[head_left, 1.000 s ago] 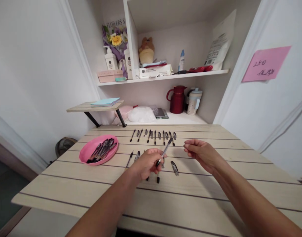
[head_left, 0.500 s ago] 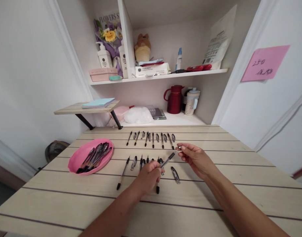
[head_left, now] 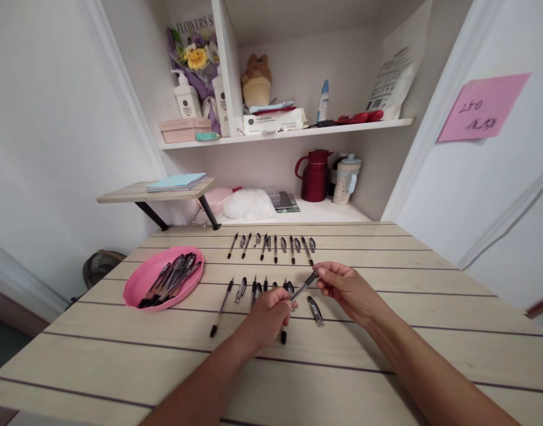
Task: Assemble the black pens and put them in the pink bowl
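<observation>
My left hand (head_left: 271, 310) is closed around the clear barrel of a gel pen (head_left: 304, 287), which slants up to the right with its black grip outermost. My right hand (head_left: 342, 290) pinches that pen's writing end; the small tip piece is hidden by the fingers. Just below lies a loose pen cap (head_left: 315, 311) with a clip. Under and beside my left hand is a row of uncapped pens and caps, partly covered, with one pen (head_left: 222, 307) at its left end. Farther back lies a second row of uncapped pens (head_left: 275, 249) alternating with caps (head_left: 283, 244).
A pink bowl (head_left: 132, 296) with several pens stands at left on the slatted table (head_left: 342, 384). Behind it is a small raised shelf (head_left: 120, 194) on black legs. At the back, a cabinet holds a red jug (head_left: 314, 177) and a tumbler (head_left: 345, 182).
My right hand has closed the small gap to the pen, bringing the small tip piece onto its writing end. My left hand keeps its hold, and the view has shifted slightly.
</observation>
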A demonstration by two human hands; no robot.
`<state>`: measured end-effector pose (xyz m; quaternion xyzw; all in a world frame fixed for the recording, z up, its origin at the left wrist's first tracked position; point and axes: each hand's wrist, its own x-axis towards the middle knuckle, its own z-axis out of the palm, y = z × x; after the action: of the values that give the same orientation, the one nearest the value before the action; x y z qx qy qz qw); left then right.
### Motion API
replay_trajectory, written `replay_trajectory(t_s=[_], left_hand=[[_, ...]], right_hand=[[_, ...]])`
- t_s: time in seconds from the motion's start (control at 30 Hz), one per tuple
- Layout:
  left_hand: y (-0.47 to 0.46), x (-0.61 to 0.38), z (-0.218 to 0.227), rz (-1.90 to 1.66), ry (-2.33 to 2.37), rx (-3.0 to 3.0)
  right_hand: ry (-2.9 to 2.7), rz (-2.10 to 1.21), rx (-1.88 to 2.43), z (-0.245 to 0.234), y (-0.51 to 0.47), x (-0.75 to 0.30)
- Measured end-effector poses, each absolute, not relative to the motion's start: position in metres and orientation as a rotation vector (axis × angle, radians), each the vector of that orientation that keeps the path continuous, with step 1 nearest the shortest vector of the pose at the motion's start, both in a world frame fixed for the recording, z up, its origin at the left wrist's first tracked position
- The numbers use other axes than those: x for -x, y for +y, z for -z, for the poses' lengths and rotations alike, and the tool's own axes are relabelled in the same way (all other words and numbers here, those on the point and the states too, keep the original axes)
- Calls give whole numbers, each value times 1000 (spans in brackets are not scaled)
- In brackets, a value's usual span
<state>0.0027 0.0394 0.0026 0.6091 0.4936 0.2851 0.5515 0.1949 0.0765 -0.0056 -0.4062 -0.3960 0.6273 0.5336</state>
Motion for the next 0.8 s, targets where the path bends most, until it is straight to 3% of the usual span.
replay_trajectory(t_s=[0.8], left_hand=[[39, -8, 10, -811, 1133, -1518]], right_hand=[[-867, -1618, 741, 5, 70, -189]])
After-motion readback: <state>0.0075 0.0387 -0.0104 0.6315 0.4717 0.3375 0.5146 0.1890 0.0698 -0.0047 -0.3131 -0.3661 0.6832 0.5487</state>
